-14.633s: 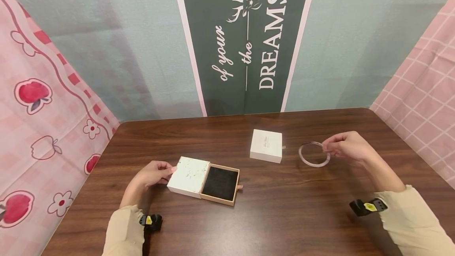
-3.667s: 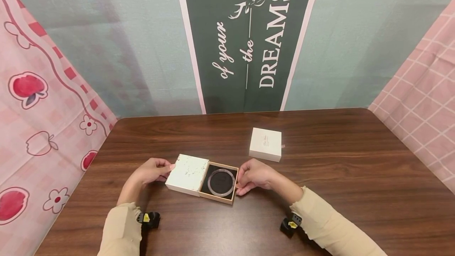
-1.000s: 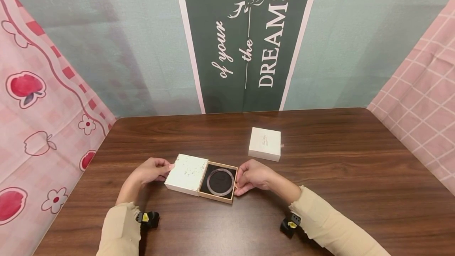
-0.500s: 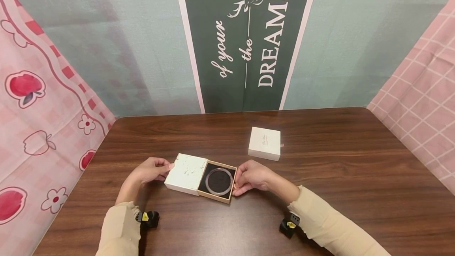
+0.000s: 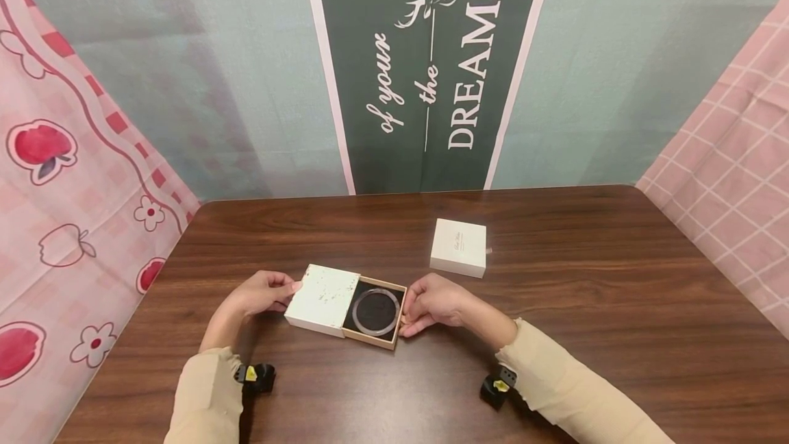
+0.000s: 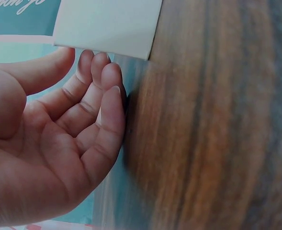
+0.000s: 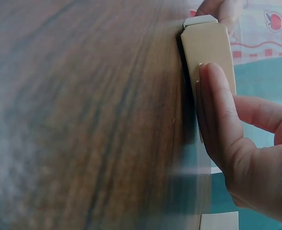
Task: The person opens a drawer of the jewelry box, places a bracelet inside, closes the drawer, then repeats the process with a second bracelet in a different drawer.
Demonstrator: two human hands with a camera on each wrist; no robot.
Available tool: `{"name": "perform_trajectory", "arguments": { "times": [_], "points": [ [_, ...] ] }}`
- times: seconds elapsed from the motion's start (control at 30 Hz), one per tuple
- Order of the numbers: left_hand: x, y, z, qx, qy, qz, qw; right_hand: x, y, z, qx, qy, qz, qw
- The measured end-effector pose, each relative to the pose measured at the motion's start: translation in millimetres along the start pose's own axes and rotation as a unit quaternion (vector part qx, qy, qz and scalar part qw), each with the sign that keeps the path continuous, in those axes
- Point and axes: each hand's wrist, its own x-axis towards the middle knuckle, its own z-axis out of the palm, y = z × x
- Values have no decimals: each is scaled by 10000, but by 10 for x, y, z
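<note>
A white box sleeve (image 5: 323, 297) with speckled marks lies on the table, its tan drawer (image 5: 370, 341) partly out to the right. Inside, a pale translucent bangle (image 5: 355, 307) lies flat on the drawer's black lining. My left hand (image 5: 261, 293) braces the sleeve's left end. In the left wrist view, its thumb and fingertips are right at the edge of the sleeve (image 6: 107, 28). At the other end, my right hand (image 5: 434, 303) has its fingers against the drawer's front. The right wrist view shows those fingers nearly straight along the tan drawer front (image 7: 210, 45).
A second white box (image 5: 459, 247), closed, with printed lettering and a small ribbon tab, stands farther back on the wooden table (image 5: 567, 279). A grey-green curtain (image 5: 259, 88) hangs behind the table, with pink patterned cloths (image 5: 80, 190) at the sides.
The bangle, earlier held in my right hand, lies in the drawer. Over the last second the right hand and drawer have moved slightly left, so less of the drawer shows. The left hand stays put.
</note>
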Motion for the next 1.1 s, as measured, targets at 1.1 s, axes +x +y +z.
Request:
{"name": "perform_trajectory", "arguments": {
  "times": [1.1],
  "points": [
    [1, -10, 1, 6, -28, 30, 10000, 112, 0, -27, 194, -187, 12, 9996]
  ]
}}
